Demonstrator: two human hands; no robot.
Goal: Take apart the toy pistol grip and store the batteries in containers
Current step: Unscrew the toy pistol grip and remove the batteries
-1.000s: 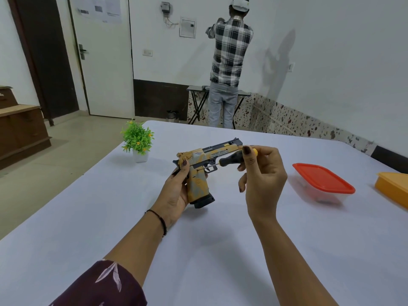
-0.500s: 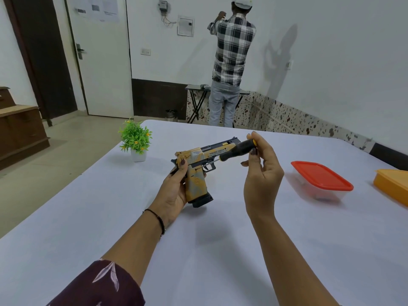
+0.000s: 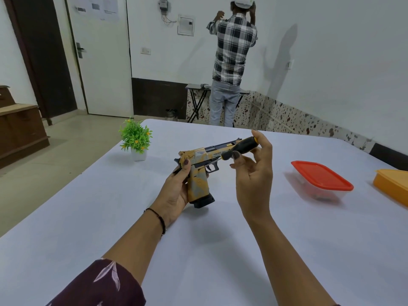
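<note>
Left hand wrapped around the grip of the toy pistol, thumb up along the rear of the slide, barrel pointing away and to the right, black base of the grip just above the table. Right hand just right of the pistol, thumb and fingertips pinched on the black handle of a screwdriver, remaining fingers loosely spread; shaft slanted down-left toward the pistol's frame above the trigger, tip hard to make out. Right of the pistol, well apart, a clear container with a red lid closed on it; farther right, at the frame edge, an orange container. Left of the pistol and farther back, a small potted plant. Beyond the pistol, past the table, a person in a checked shirt facing the wall.
</note>
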